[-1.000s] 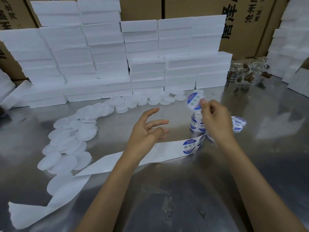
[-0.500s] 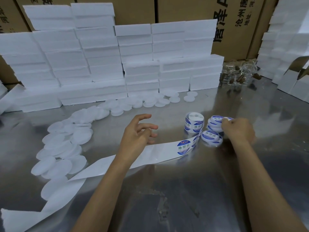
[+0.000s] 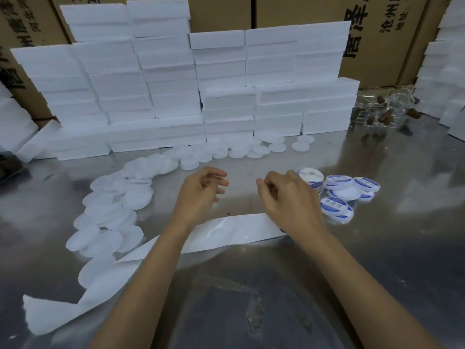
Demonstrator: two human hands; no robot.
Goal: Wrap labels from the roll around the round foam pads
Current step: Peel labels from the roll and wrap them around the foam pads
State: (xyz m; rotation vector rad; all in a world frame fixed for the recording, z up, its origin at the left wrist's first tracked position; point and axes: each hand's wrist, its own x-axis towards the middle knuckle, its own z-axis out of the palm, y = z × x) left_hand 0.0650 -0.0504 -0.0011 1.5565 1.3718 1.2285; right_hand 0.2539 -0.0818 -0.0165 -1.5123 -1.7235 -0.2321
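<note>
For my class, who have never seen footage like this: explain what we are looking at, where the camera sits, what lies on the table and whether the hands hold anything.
There is no machine here. A person wears a camera on the head, so you look down along both forearms at a shiny metal table. The left hand and right hand hover above it with loosely curled fingers, and neither visibly holds anything. Plain round foam pads lie spread on the left. A long white backing strip runs from the label roll, which the right hand partly hides. Finished labelled pads are piled on the right. White foam blocks are stacked behind, before cardboard boxes.
</note>
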